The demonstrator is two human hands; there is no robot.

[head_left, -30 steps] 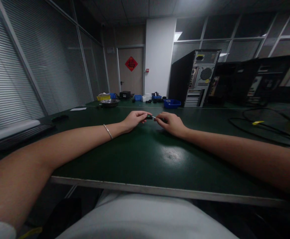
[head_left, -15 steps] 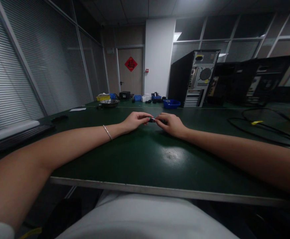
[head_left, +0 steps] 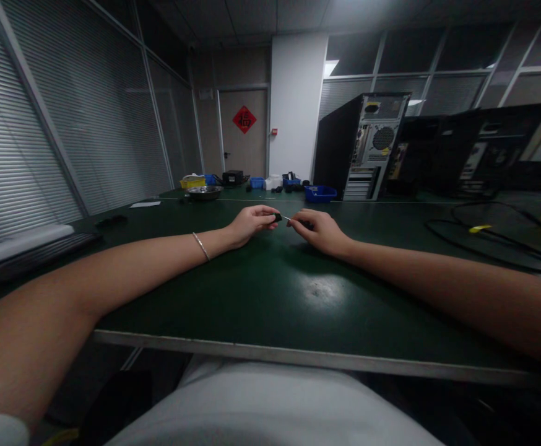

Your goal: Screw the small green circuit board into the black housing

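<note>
Our left hand pinches a small black part; our right hand pinches a thin metal tool, both grips clenched above the worktop.

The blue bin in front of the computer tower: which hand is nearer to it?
Right. The right hand lies almost directly in front of the blue bin; the left hand lies farther off, to the left.

The small black part pinched in the left hand, at the centre of the frame, is too small to identify. The thin metal tip sticks out of the right hand, whose grip hides the rest of the tool. Both elbows are cut off by the lower corners. The bins in the far middle blur together.
</note>
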